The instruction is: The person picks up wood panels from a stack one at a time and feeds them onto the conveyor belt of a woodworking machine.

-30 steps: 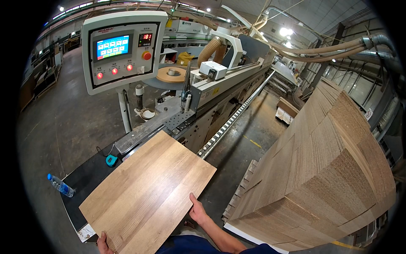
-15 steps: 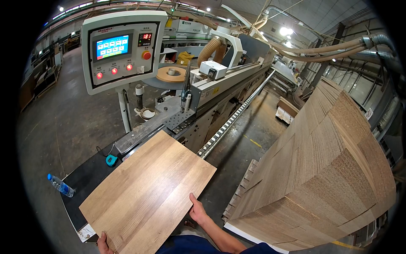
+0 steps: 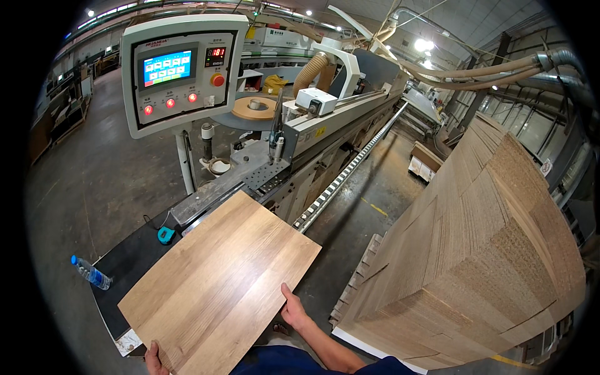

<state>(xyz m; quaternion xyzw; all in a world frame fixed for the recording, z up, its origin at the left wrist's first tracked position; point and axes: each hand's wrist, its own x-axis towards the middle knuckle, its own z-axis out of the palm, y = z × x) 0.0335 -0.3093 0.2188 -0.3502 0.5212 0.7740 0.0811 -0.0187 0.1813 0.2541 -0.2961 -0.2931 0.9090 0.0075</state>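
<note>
A wood-grain board (image 3: 219, 281) lies tilted across the dark infeed table (image 3: 115, 312) of a long edge-banding machine (image 3: 350, 134). My left hand (image 3: 155, 359) grips its near left edge, thumb on top, fingers hidden underneath. On the board's right edge my right hand (image 3: 294, 307) is closed the same way, its thumb over the face. The board's far corner reaches close to the perforated metal plate (image 3: 265, 176) at the machine's entry. Beyond the board's left edge sits a teal tape measure (image 3: 165, 235).
At my right rises a tall stack of boards (image 3: 462, 262) on a pallet (image 3: 356, 278). A control panel (image 3: 184, 75) with a lit screen stands ahead left. A water bottle (image 3: 91, 274) is on the table's left edge. Behind the panel lies an edge-band roll (image 3: 255, 107).
Almost nothing differs. The view has shifted very slightly; both hands keep the same hold on the board.
</note>
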